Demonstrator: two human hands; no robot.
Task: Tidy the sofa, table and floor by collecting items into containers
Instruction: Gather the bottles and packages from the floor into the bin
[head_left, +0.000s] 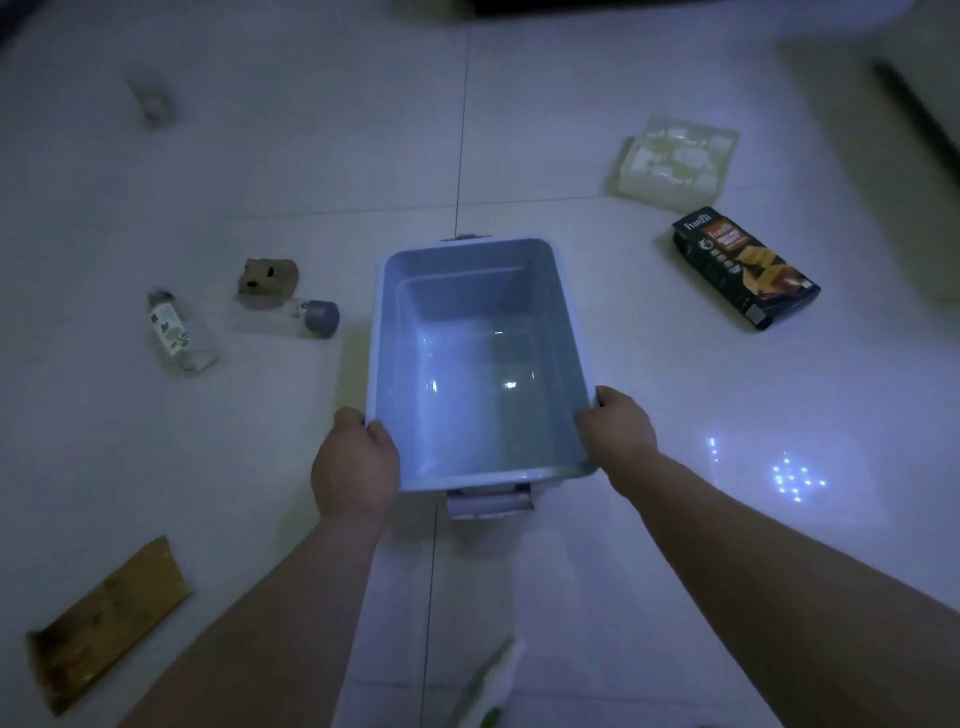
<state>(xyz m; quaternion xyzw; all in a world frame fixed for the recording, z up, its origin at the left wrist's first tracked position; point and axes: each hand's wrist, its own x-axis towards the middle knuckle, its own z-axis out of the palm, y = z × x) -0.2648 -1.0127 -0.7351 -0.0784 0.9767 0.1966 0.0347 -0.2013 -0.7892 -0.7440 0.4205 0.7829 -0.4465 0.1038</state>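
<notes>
Head view: left hand (356, 465) and right hand (618, 428) grip smooth rectangular plastic bin (457, 280).

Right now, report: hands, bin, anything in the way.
Left hand, right hand grip bin rim. Bin empty. Bottle left, box right, clear of it.

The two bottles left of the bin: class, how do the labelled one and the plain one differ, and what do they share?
The labelled bottle carries a white label with green leaves; the plain bottle is bare and clear. The labelled bottle's cap points away from the camera; the plain bottle's points toward the bin. Both lie on the floor with grey caps.
</notes>
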